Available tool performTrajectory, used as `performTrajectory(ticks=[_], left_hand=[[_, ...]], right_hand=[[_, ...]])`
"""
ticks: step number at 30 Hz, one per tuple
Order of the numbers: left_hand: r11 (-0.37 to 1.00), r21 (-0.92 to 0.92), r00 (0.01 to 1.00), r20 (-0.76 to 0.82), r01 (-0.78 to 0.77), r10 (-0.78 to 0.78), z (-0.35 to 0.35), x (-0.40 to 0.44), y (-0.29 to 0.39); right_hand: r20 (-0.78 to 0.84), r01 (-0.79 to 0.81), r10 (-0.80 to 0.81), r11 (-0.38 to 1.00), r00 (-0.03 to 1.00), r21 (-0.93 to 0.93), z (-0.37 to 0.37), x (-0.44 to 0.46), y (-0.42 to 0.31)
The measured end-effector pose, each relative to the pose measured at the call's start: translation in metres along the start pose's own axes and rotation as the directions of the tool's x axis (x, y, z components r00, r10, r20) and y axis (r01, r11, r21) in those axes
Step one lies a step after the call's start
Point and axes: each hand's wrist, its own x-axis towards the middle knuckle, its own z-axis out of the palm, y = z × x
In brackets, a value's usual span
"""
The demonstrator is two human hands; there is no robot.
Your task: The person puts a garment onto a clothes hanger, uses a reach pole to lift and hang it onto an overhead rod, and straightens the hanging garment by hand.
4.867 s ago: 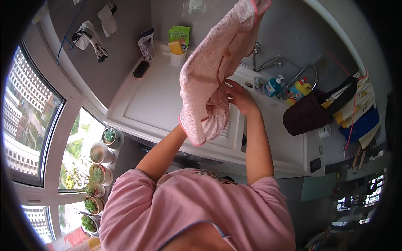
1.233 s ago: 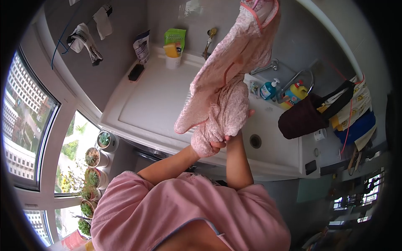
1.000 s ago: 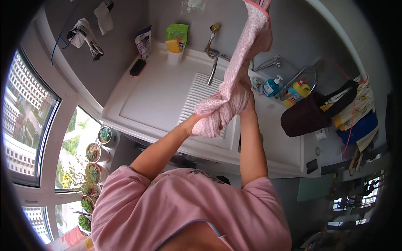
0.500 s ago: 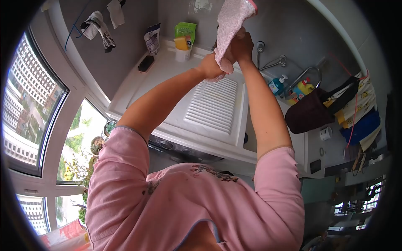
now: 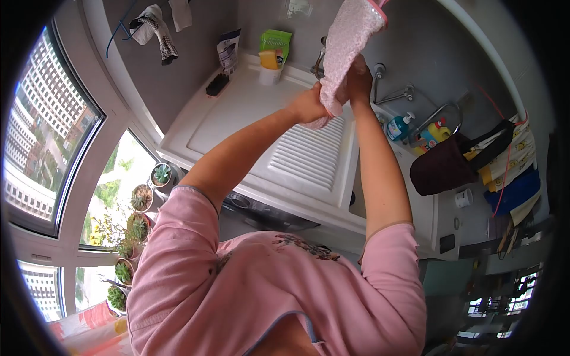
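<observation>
One broad white sink (image 5: 234, 110) lies beneath the pink patterned cloth (image 5: 350, 41), which hangs toward its far edge, top out of view. The left hand (image 5: 307, 107) clenches the bunched lower end; the right hand (image 5: 358, 82), partly hidden, shows no clear grip. Uneven hold could let folds slip, and the faucet (image 5: 319, 66) close behind might snag them.

One left hand (image 5: 307, 107), one right hand (image 5: 360, 82) and one pink cloth (image 5: 347, 41) were at the upper centre of the frame. Upper left of centre were two pouches (image 5: 276, 41), one brush (image 5: 217, 85), one tub (image 5: 270, 76) and one yellow sponge (image 5: 268, 60). At least five potted plants (image 5: 161, 174) lined the left. Right of centre were two bottles (image 5: 398, 127), one dark bag (image 5: 444, 166) and one white cup (image 5: 464, 198).
</observation>
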Motion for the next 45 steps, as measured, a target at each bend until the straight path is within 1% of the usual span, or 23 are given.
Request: performTrajectory(ticks=[3,5,7,10,13,14,15,17,18,19,24,25,26,27,30,31,32,34,37,39,41,43,45], left_hand=[[0.761,-0.645,0.99,0.049,-0.072,0.136,0.027,-0.011,0.0],[0.678,-0.714,0.973,0.231,0.176,-0.01,0.036,-0.021,0.002],[0.56,-0.786,0.95,0.311,0.261,-0.007,0.045,-0.03,0.013],[0.142,-0.88,0.886,0.462,0.452,0.043,0.062,-0.045,0.026],[-0.151,-0.896,0.908,0.418,0.418,0.033,0.074,-0.061,0.049],[-0.151,-0.898,0.91,0.414,0.413,0.029,0.104,-0.059,0.039],[-0.405,-0.877,0.955,0.295,0.26,-0.024,0.147,-0.052,0.015],[-0.619,-0.781,0.977,0.186,0.082,-0.106,0.152,-0.054,0.013],[-0.66,-0.678,0.939,0.316,0.324,0.136,0.12,-0.067,0.036],[-0.635,-0.541,0.832,0.41,0.551,0.374,0.101,-0.075,0.048],[-0.694,-0.521,0.867,0.261,0.497,0.426,0.097,-0.079,0.035],[-0.696,-0.519,0.867,0.253,0.497,0.43,0.091,-0.083,0.032],[-0.609,-0.629,0.874,0.305,0.483,0.378,0.084,-0.087,0.028],[-0.505,-0.724,0.882,0.353,0.47,0.314,0.078,-0.088,0.025],[-0.205,-0.88,0.894,0.382,0.429,0.235,0.065,-0.077,0.019],[-0.04,-0.924,0.902,0.361,0.381,0.237,0.062,-0.07,0.017],[0.012,-0.934,0.909,0.35,0.356,0.227,0.061,-0.061,0.009],[-0.129,-0.896,0.871,0.366,0.426,0.328,0.046,-0.049,0.011],[-0.233,-0.864,0.859,0.339,0.446,0.384,0.034,-0.047,0.02],[-0.243,-0.866,0.87,0.339,0.437,0.358,0.027,-0.048,0.031],[0.444,-0.853,0.933,0.347,0.274,0.091,0.021,-0.047,0.046],[0.471,-0.856,0.954,0.286,0.214,0.087,0.026,-0.037,0.048],[0.839,-0.544,0.989,0.124,0.006,0.074,0.03,-0.019,0.043]], right_hand=[[0.218,-0.119,0.024,0.892,0.976,0.435,0.002,0.012,0.074],[0.389,-0.078,-0.131,0.876,0.912,0.477,-0.012,-0.008,0.083],[0.438,0.156,-0.265,0.95,0.859,0.27,-0.027,-0.028,0.096],[0.303,0.251,-0.328,0.931,0.895,0.265,-0.041,-0.055,0.112],[0.134,0.04,-0.162,0.769,0.978,0.638,-0.044,-0.105,0.107],[0.117,-0.039,-0.092,0.6,0.989,0.799,-0.04,-0.124,0.105],[0.121,-0.092,-0.045,0.414,0.992,0.906,-0.036,-0.139,0.101],[0.133,-0.129,-0.03,0.112,0.991,0.985,-0.037,-0.148,0.093],[0.133,-0.132,-0.052,0.017,0.99,0.991,-0.043,-0.142,0.089],[0.137,-0.14,-0.071,-0.035,0.988,0.99,-0.05,-0.136,0.086],[0.18,-0.176,-0.083,0.047,0.98,0.983,-0.072,-0.092,0.084],[0.123,-0.12,-0.02,0.12,0.992,0.985,-0.074,-0.085,0.082],[0.032,0.17,-0.23,0.802,0.973,0.572,-0.077,-0.078,0.069],[-0.06,0.403,-0.428,0.883,0.902,-0.24,-0.08,-0.072,0.055],[0.005,0.402,-0.411,0.89,0.912,-0.217,-0.079,-0.053,0.067],[0.106,0.07,-0.122,0.914,0.987,0.401,-0.073,-0.056,0.041],[0.338,-0.325,0.067,0.498,0.939,0.804,-0.068,-0.053,0.024],[0.422,-0.245,-0.29,0.49,0.859,0.837,-0.064,-0.021,0.048],[0.471,-0.411,-0.13,0.324,0.873,0.852,-0.059,-0.011,0.034],[0.457,-0.393,-0.1,0.371,0.884,0.841,-0.056,-0.012,0.039],[0.445,-0.377,-0.075,0.418,0.892,0.827,-0.052,-0.009,0.036],[0.432,-0.395,0.077,0.572,0.898,0.719,-0.051,-0.011,0.027],[0.436,-0.415,0.102,0.553,0.894,0.722,-0.054,-0.006,0.002]])
